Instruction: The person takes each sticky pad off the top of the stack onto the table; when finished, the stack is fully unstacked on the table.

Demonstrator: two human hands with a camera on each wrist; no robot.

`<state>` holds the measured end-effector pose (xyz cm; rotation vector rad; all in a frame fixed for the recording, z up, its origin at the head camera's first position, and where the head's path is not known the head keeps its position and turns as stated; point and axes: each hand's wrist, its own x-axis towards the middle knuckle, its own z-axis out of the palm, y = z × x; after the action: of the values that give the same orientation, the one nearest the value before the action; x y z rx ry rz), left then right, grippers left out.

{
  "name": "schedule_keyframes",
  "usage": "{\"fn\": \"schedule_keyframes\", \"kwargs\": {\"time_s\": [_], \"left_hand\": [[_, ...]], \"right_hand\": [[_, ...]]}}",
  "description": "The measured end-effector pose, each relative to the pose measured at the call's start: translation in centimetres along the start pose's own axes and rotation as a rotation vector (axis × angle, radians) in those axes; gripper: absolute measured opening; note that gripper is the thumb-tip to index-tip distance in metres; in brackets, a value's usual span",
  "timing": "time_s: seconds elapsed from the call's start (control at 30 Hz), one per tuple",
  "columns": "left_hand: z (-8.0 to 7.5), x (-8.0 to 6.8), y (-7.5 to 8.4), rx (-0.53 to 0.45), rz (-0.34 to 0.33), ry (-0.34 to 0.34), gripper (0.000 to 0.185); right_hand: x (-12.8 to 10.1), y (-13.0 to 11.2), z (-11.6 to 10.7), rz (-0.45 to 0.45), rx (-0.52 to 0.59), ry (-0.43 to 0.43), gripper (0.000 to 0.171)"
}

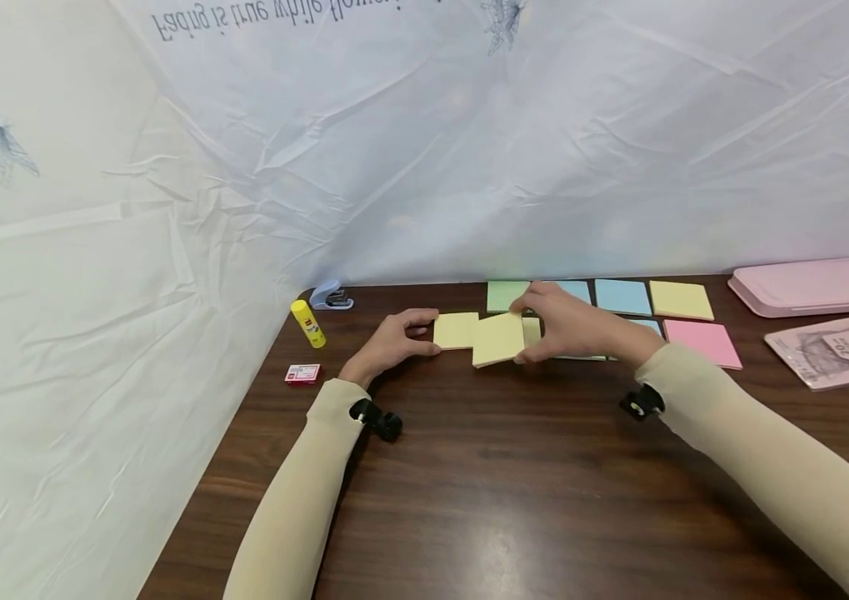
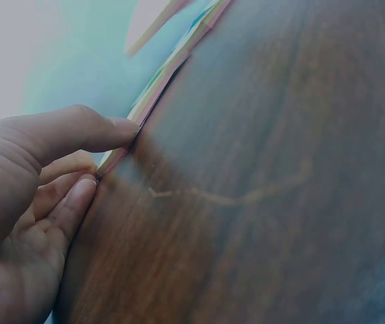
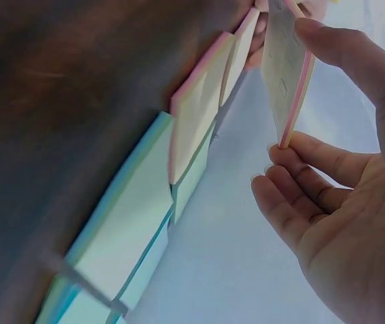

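My right hand (image 1: 562, 323) pinches a pale yellow sticky note pad (image 1: 497, 340) between thumb and fingers at its edges. That pad is raised and tilted; the right wrist view shows its underside and pink-striped edge (image 3: 301, 101). Another yellow pad (image 1: 532, 331) lies partly hidden behind it. To the left, a yellow sticky note pad (image 1: 456, 331) lies flat on the table, its left corners gripped by the thumb and fingers of my left hand (image 1: 392, 340). In the left wrist view, the thumb and fingers touch that pad's edge (image 2: 114, 160).
Green (image 1: 506, 295), blue (image 1: 622, 297), yellow (image 1: 681, 300) and pink (image 1: 703, 342) pads lie along the back. At right are a pink case (image 1: 817, 285) and a packaged item (image 1: 844, 350). A stapler (image 1: 331, 296), glue stick (image 1: 308, 324) and small red-white box (image 1: 302, 374) sit left.
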<state>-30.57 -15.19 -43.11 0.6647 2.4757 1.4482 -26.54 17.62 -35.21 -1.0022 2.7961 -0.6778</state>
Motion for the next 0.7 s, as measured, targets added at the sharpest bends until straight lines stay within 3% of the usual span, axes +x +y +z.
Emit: {"fn": "schedule_keyframes", "kwargs": {"time_s": [0.37, 0.7], "left_hand": [[0.0, -0.1, 0.1, -0.009, 0.003, 0.01, 0.066], [0.0, 0.1, 0.0, -0.004, 0.004, 0.011, 0.065]], "right_hand": [[-4.5, -0.9, 0.7, -0.011, 0.037, 0.001, 0.072], [-6.1, -0.8, 1.7, 0.008, 0.005, -0.037, 0.072]]}}
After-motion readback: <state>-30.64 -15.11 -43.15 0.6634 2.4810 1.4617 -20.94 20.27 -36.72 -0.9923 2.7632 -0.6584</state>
